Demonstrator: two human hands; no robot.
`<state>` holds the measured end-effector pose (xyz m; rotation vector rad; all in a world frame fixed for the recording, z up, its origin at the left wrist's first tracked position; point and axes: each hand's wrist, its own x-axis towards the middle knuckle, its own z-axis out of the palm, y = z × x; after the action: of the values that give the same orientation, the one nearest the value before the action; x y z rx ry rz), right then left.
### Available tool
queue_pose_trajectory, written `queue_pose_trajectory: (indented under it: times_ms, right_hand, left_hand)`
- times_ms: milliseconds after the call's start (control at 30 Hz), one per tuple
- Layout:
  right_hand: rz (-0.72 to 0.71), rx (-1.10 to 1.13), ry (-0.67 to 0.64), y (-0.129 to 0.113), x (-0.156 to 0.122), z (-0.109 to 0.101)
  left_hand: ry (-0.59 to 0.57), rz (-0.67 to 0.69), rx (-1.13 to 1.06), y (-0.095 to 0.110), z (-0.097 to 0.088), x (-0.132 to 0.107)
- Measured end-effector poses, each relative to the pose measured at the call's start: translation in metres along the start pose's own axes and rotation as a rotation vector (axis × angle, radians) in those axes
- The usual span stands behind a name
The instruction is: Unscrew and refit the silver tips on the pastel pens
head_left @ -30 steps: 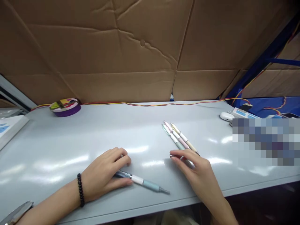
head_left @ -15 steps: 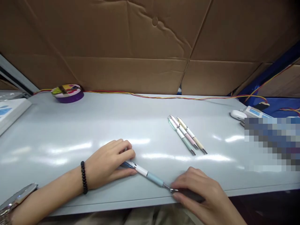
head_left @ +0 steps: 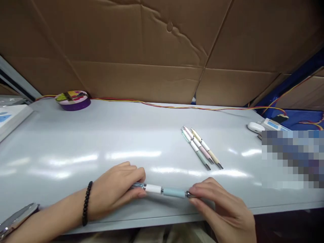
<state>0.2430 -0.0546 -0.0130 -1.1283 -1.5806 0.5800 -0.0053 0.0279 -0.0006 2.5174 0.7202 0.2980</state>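
Observation:
A white and light-blue pen point(head_left: 174, 192) lies almost level between my two hands, just above the table's front edge. My left hand point(head_left: 120, 186) is closed around its clip end, with thumb and fingers pinching the barrel. At the other end, my right hand point(head_left: 219, 202) pinches the silver tip point(head_left: 188, 194) between thumb and fingertips. The tip sits against the light-blue grip; whether it is fully joined cannot be made out. Beyond my right hand lie three similar pens side by side: a green one point(head_left: 198, 153), a pink one point(head_left: 202, 148) and a yellow one point(head_left: 209, 151).
The grey table point(head_left: 126, 135) is backed by cardboard point(head_left: 131, 81), with thin red and yellow wires point(head_left: 162, 106) along it. A purple round box point(head_left: 76, 105) stands back left, a white box point(head_left: 12, 118) at the left edge. A white rounded object point(head_left: 255, 127) lies at right.
The right hand has moved up and pushed the silver tip closer to the light-blue grip, hiding the thin metal part. The pen has turned from slanting to nearly level.

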Motion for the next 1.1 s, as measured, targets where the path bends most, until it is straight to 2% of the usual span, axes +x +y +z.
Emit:
queue_pose_trajectory:
  times_ms: [67,200,400,633,800,933,1100]
  right_hand:
    - [-0.06,0.005,-0.012,-0.002,0.004,-0.003]
    - [-0.207,-0.016,-0.129,0.001,0.013,-0.008]
    - [-0.228,0.003,-0.189,0.011,0.013,-0.007]
    - [-0.132,-0.227,-0.214,0.008,0.013,0.0]
    - [0.058,-0.081,-0.271,0.008,0.015,-0.002]
    - [0.152,-0.048,-0.23,0.01,0.013,-0.007]
    - [0.11,-0.161,-0.344,0.01,0.016,-0.003]
  left_hand:
    - [-0.02,-0.007,-0.025,0.005,0.002,-0.001]
    - [-0.05,0.0,-0.079,0.011,0.0,0.0]
    - [-0.096,-0.042,-0.141,0.013,-0.002,0.002]
    - [-0.117,-0.085,-0.111,0.018,0.003,0.005]
    - [-0.07,-0.091,-0.181,0.015,0.004,0.006]
    - [-0.039,-0.099,-0.181,0.014,0.005,0.006]
    - [-0.044,-0.083,-0.122,0.014,0.006,0.006]
